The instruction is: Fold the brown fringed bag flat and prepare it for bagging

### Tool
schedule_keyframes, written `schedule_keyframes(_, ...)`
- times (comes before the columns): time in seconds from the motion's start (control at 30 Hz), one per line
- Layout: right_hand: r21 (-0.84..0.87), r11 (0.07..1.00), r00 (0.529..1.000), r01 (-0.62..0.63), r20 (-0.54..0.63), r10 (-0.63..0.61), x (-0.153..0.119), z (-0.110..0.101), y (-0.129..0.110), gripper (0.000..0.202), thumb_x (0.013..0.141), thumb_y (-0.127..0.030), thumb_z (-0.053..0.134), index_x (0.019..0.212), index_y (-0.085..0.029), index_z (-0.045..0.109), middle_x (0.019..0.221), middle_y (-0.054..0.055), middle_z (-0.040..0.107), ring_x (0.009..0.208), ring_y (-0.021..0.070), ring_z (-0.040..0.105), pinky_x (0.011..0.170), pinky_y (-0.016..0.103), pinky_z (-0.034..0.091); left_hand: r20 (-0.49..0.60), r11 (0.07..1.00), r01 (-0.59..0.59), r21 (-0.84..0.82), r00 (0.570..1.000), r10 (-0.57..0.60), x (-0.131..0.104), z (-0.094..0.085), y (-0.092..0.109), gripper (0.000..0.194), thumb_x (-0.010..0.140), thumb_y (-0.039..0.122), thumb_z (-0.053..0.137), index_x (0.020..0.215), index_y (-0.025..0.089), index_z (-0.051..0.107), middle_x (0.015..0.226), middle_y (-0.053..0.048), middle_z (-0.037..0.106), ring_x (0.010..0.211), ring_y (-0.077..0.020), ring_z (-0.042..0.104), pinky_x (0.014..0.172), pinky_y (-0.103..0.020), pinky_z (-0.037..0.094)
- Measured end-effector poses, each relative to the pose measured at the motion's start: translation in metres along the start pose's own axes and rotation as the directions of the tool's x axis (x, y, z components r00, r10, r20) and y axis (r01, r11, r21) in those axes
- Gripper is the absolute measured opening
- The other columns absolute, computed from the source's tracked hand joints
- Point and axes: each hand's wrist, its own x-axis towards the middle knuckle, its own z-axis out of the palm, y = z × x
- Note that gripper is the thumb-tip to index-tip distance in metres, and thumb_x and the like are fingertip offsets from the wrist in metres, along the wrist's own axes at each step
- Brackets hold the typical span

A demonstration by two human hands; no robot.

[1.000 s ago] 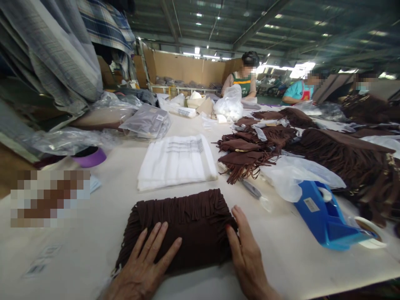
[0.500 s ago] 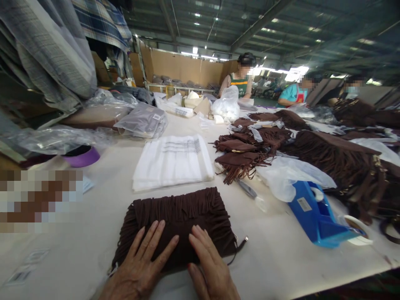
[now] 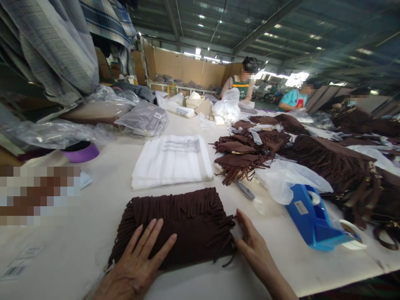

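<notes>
Brown fringed bag [image 3: 178, 223] flat on white table [image 3: 103, 208], lower centre of frame. Left hand [image 3: 140, 258] lies palm-down on bag's lower left part, fingers spread, gripping nothing. Right hand [image 3: 254, 248] at bag's right edge, fingers extended and touching fringe there, not clenched. Stack of white folded bags [image 3: 171, 160] just above bag. Blue tape dispenser [image 3: 312, 221] at right of frame. Pile of brown fringed pieces [image 3: 246, 154] centre right. Purple-rimmed dish [image 3: 79, 151] at left.
</notes>
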Motion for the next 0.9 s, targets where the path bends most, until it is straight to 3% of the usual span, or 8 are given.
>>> schedule_keyframes(0.1, -0.007, 0.998, 0.996, 0.06, 0.063, -0.059, 0.006, 0.002, -0.005, 0.068, 0.07, -0.026, 0.051, 0.137, -0.02, 0.038, 0.141, 0.009, 0.042, 0.131, 0.0238, 0.036, 0.109, 0.046, 0.029, -0.006, 0.998, 0.042, -0.04, 0.999, -0.042, 0.0, 0.0, 0.001, 0.054, 0.088, 0.017, 0.029, 0.141, 0.023, 0.027, 0.134, -0.017, 0.046, 0.125, -0.03, 0.042, 0.1, -0.045, 0.032)
schedule_keyframes(0.2, -0.066, 0.972, 0.974, 0.225, -0.017, -0.227, 0.007, 0.017, -0.002, 0.057, 0.074, -0.021, 0.048, 0.131, -0.02, 0.044, 0.132, 0.009, 0.051, 0.124, 0.0219, 0.045, 0.105, 0.043, 0.037, -0.003, 0.987, 0.109, -0.114, 0.994, -0.11, 0.0, 0.001, 0.004, 0.049, 0.093, 0.033, 0.024, 0.141, 0.027, 0.025, 0.136, -0.014, 0.044, 0.126, -0.0279, 0.042, 0.101, -0.043, 0.032)
schedule_keyframes(0.3, -0.229, 0.878, 0.862, 0.42, -0.202, -0.465, 0.01, 0.036, 0.001, 0.048, 0.078, -0.01, 0.04, 0.125, -0.02, 0.049, 0.116, 0.009, 0.06, 0.11, 0.0192, 0.055, 0.094, 0.04, 0.048, -0.022, 0.994, 0.078, -0.079, 0.997, -0.08, 0.003, 0.001, 0.003, 0.049, 0.092, 0.029, 0.025, 0.142, 0.025, 0.025, 0.136, -0.015, 0.044, 0.123, -0.0279, 0.044, 0.1, -0.043, 0.033)
schedule_keyframes(0.4, -0.411, 0.767, 0.718, 0.493, -0.305, -0.625, 0.012, 0.049, -0.007, 0.049, 0.079, -0.004, 0.036, 0.124, -0.019, 0.048, 0.103, 0.01, 0.06, 0.097, 0.019, 0.058, 0.081, 0.037, 0.055, -0.013, 0.999, 0.029, -0.019, 0.999, -0.029, 0.005, -0.001, 0.001, 0.053, 0.089, 0.021, 0.031, 0.141, 0.021, 0.026, 0.135, -0.019, 0.044, 0.123, -0.0307, 0.044, 0.099, -0.044, 0.033)
schedule_keyframes(0.5, -0.488, 0.718, 0.657, 0.497, -0.328, -0.679, 0.012, 0.055, -0.022, 0.05, 0.079, -0.002, 0.036, 0.126, -0.017, 0.046, 0.102, 0.011, 0.058, 0.096, 0.0193, 0.057, 0.08, 0.035, 0.055, 0.027, 1.0, 0.01, 0.001, 1.0, -0.01, 0.002, 0.001, 0.0, 0.057, 0.086, 0.017, 0.034, 0.141, 0.02, 0.025, 0.137, -0.021, 0.041, 0.127, -0.0321, 0.04, 0.1, -0.046, 0.032)
schedule_keyframes(0.7, -0.484, 0.649, 0.648, 0.587, -0.198, -0.735, 0.003, 0.074, -0.048, 0.04, 0.079, 0.001, 0.036, 0.114, -0.011, 0.052, 0.094, 0.012, 0.059, 0.089, 0.0183, 0.058, 0.076, 0.03, 0.055, -0.004, 0.992, 0.053, -0.112, 0.999, -0.053, -0.007, 0.016, 0.003, 0.054, 0.089, 0.032, 0.038, 0.141, 0.024, 0.025, 0.146, -0.019, 0.027, 0.131, -0.0321, 0.034, 0.106, -0.046, 0.024)
schedule_keyframes(0.8, -0.512, 0.665, 0.684, 0.545, -0.188, -0.705, 0.0, 0.082, -0.054, 0.038, 0.078, 0.001, 0.036, 0.11, -0.008, 0.055, 0.09, 0.013, 0.059, 0.087, 0.0204, 0.058, 0.073, 0.033, 0.055, 0.011, 0.988, 0.059, -0.144, 0.998, -0.059, -0.008, 0.017, 0.003, 0.052, 0.09, 0.039, 0.037, 0.14, 0.025, 0.029, 0.144, -0.017, 0.033, 0.13, -0.031, 0.035, 0.108, -0.046, 0.022)
schedule_keyframes(0.9, -0.486, 0.683, 0.709, 0.545, -0.168, -0.685, -0.004, 0.085, -0.06, 0.038, 0.076, 0.001, 0.036, 0.108, -0.006, 0.056, 0.091, 0.014, 0.058, 0.088, 0.022, 0.056, 0.073, 0.036, 0.055, 0.024, 0.995, 0.003, -0.102, 1.0, 0.0, -0.008, 0.017, 0.0, 0.052, 0.089, 0.032, 0.038, 0.139, 0.022, 0.031, 0.139, -0.018, 0.04, 0.129, -0.0309, 0.037, 0.108, -0.047, 0.021)
